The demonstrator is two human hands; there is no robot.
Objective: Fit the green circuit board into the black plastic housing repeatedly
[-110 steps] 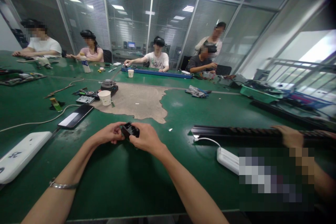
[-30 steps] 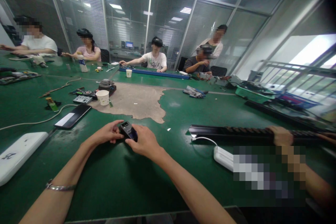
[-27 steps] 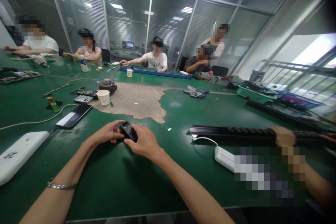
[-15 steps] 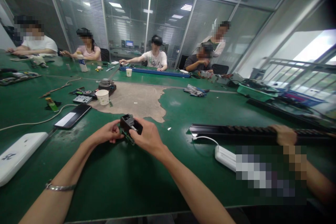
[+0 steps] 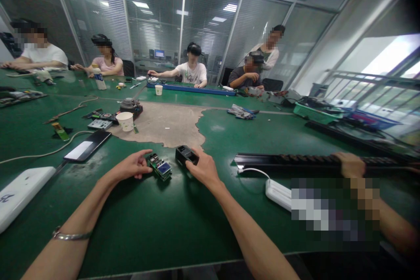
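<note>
A small green circuit board (image 5: 160,168) with a little blue-grey screen and silver connectors is in front of me on the green table. My left hand (image 5: 135,167) is at the board's left edge, index finger stretched out and thumb apart from it; the fingertips are at or very near the edge. My right hand (image 5: 205,167) grips a black plastic casing (image 5: 185,155) with openings in its top, just right of the board. A gap of table separates casing and board.
Left are a phone (image 5: 88,146) on a cable, a white power bank (image 5: 26,194) and a paper cup (image 5: 125,121). Right, a neighbour's hand (image 5: 350,165) rests on a long black rail (image 5: 288,164) near a white device (image 5: 278,194). Gloves (image 5: 242,112) lie farther back. Several people sit opposite.
My right hand has lifted the black casing off the circuit board and moved it right. The board is now uncovered beside my left hand, whose index finger has straightened.
</note>
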